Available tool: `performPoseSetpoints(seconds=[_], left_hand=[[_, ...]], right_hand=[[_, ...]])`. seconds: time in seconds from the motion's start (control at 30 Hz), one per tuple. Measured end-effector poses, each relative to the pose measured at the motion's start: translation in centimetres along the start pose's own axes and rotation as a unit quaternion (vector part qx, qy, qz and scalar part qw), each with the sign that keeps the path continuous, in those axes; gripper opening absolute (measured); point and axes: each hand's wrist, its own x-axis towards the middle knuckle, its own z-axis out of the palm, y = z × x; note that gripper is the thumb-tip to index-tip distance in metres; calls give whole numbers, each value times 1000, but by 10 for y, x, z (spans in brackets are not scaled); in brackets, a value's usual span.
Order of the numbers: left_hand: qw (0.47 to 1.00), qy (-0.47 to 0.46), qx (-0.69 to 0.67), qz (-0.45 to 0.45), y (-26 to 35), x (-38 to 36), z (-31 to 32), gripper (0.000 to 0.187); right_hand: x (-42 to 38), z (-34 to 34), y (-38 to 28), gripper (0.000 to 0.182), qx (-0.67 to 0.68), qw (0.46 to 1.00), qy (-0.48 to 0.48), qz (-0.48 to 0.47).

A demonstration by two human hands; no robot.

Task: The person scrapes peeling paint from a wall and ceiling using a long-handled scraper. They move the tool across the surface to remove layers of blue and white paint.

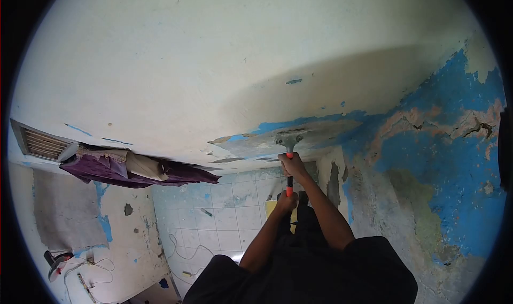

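Both of my hands are wrapped round the red and black handle of a long-handled scraper. Higher up, close below the metal head, my right hand is closed on the grip. My left hand is closed round the lower end. The scraper's head lies against the wall at a bare grey patch with ragged edges. Blue paint shows along the patch's upper border, with pale paint above it.
On the right, the adjoining wall has flaking blue paint and a crack. A purple curtain hangs bunched beside a vent. Cables and small objects lie on the tiled floor. A yellow thing is by my feet.
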Motion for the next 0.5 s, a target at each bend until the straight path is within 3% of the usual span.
performPoseSetpoints(seconds=[0.1,0.33,0.43,0.5], left_hand=[[999,-5,19,35,21,21,-2,19],[999,-19,43,20,20,17,1,20],[995,9,57,79,43,7,15,20],[998,20,47,48,26,16,13,18]], right_hand=[[15,-4,-22,34,-1,999,-19,-32],[3,-3,-24,36,6,999,-28,-29],[-8,-4,-49,36,-27,997,-21,-71],[-4,-10,-32,35,-24,999,-9,-45]])
